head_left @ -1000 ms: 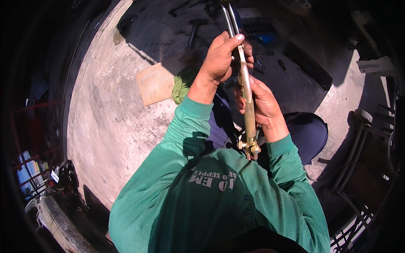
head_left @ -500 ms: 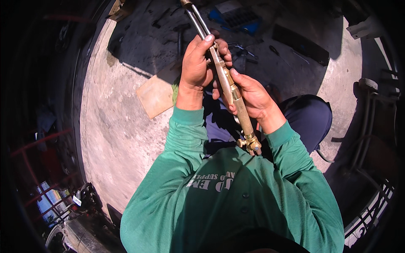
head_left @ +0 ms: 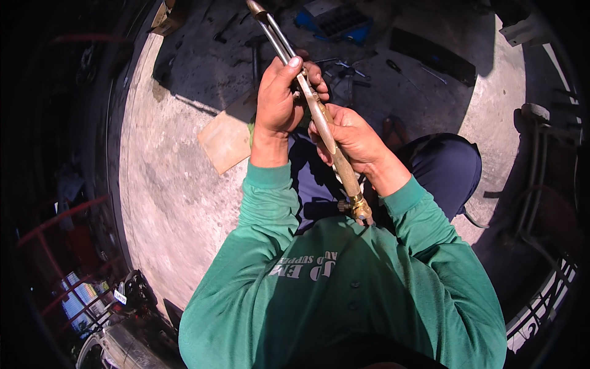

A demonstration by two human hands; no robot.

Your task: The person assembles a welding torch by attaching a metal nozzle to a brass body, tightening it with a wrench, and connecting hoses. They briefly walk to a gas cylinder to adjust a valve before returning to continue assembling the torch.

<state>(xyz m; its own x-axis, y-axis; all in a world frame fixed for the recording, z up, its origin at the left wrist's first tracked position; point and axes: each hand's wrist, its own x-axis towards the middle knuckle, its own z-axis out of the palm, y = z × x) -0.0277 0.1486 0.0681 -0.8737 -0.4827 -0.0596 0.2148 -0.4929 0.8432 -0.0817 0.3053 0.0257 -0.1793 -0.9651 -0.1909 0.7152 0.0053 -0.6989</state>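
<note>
A brass cutting torch (head_left: 348,176) slants across my lap. Its slim metal tubes point up and away, while its valve knobs and hose fittings lie close to my chest. My left hand (head_left: 279,98) is closed around the torch where the tubes join the body, thumb lying on top. My right hand (head_left: 355,138) grips the body lower down, beside the long flat lever, with its fingertips partly hidden behind the torch. The hose ends below the valves are mostly out of sight against my green shirt.
On the shaded floor ahead lie a blue tray (head_left: 338,23), a hammer (head_left: 255,56), a screwdriver (head_left: 393,65), a wrench (head_left: 434,74) and a long dark slab (head_left: 432,54). A tan square board (head_left: 225,142) is left of my knees. A metal-framed stand (head_left: 533,172) is at right.
My right hand has shifted up and left along the torch, closer to my left hand. The torch and both hands sit slightly further left in the view.
</note>
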